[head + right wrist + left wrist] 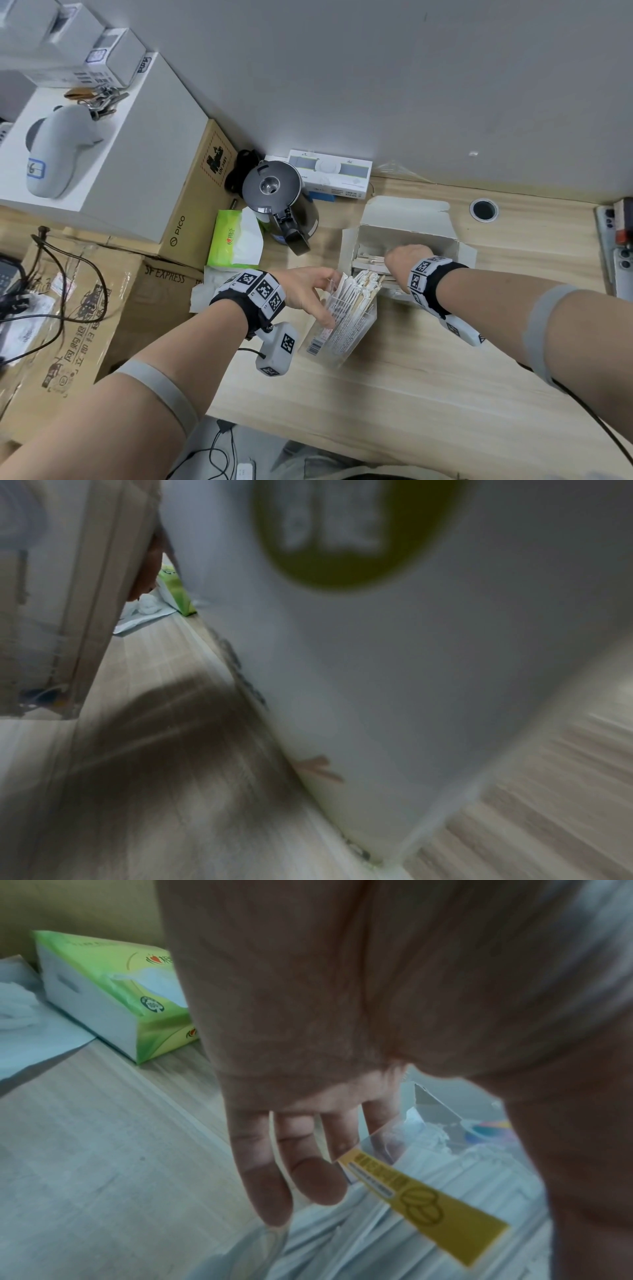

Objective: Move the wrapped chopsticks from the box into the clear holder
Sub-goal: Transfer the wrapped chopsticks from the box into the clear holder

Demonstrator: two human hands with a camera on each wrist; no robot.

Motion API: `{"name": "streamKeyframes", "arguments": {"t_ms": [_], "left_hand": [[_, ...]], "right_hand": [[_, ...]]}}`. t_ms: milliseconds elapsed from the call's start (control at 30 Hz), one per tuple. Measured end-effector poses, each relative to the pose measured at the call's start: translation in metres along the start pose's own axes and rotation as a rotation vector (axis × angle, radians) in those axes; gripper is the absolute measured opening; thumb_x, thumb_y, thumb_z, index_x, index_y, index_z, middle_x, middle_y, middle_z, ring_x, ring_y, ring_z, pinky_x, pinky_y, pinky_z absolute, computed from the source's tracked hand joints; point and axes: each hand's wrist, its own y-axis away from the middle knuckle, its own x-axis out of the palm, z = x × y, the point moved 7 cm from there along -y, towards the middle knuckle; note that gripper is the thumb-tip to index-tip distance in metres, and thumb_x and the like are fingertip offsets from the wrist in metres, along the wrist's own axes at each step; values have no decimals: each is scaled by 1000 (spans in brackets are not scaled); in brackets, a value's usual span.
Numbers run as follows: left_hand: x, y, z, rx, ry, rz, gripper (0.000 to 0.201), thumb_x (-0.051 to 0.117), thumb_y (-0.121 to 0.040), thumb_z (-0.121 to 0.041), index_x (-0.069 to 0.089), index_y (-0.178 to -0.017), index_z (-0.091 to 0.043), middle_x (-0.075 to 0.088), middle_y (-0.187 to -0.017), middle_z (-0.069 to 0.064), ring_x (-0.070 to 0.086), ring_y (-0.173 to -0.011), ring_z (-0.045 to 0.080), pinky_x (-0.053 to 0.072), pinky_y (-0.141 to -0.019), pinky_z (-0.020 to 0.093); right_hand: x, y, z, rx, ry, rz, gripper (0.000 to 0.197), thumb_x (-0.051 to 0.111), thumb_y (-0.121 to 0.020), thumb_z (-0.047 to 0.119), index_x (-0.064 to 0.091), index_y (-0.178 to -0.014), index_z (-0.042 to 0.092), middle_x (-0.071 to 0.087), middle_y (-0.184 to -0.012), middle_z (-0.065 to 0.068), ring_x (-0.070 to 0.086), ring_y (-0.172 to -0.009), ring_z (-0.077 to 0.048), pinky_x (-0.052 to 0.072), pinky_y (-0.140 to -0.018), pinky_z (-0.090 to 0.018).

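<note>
A clear holder (346,329) stands tilted on the wooden table, packed with wrapped chopsticks (359,291). My left hand (313,294) grips it at its left side, fingers at the rim and thumb on the near face. In the left wrist view the fingers (308,1164) lie on the holder's clear wall (394,1150), which bears a yellow label. Behind it sits the open white box (407,236) with more chopsticks (370,262) inside. My right hand (402,257) reaches down into it with its fingers hidden. The right wrist view shows only the box's blurred outer wall (377,669).
A dark kettle (281,198) and a green tissue pack (236,240) stand left of the box. Cardboard boxes (195,212) line the left side. A flat white carton (332,174) lies by the wall, and a cable hole (483,209) sits at the right.
</note>
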Motion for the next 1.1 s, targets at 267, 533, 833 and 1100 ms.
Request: {"name": "streamKeyframes", "arguments": {"t_ms": [267,533,833,1100], "left_hand": [[-2,5,-6,-20,-26,-26,87,92,-53,-28,54,-130,-15,66,-130,6,70,-86,12,55,-96,44],[-3,18,-21,-27,-57,-36,85,93,-55,-28,55,-130,-18,66,-133,7,71,-98,14,54,-104,51],[5,31,-41,-71,-120,-79,88,91,-52,-30,52,-130,-14,65,-135,8,70,-104,22,56,-101,48],[11,36,-57,-128,-211,-123,64,83,-80,-6,51,-134,-16,66,-124,-2,64,-120,24,55,-101,39]], "right_hand": [[-10,0,-5,-55,11,-4,39,73,-78,11,60,-116,10,71,-96,-3,70,-78,-23,61,-71,-36],[-29,27,-17,-111,-105,19,26,55,-97,25,61,-110,4,65,-106,-11,65,-93,-27,51,-77,-32],[-51,64,-56,-121,-99,-37,47,64,-90,42,63,-116,3,68,-106,-8,57,-81,-21,46,-69,-30],[-82,104,-78,-195,-261,-191,30,74,-81,40,64,-98,17,60,-85,7,62,-86,-20,50,-74,-31]]}}
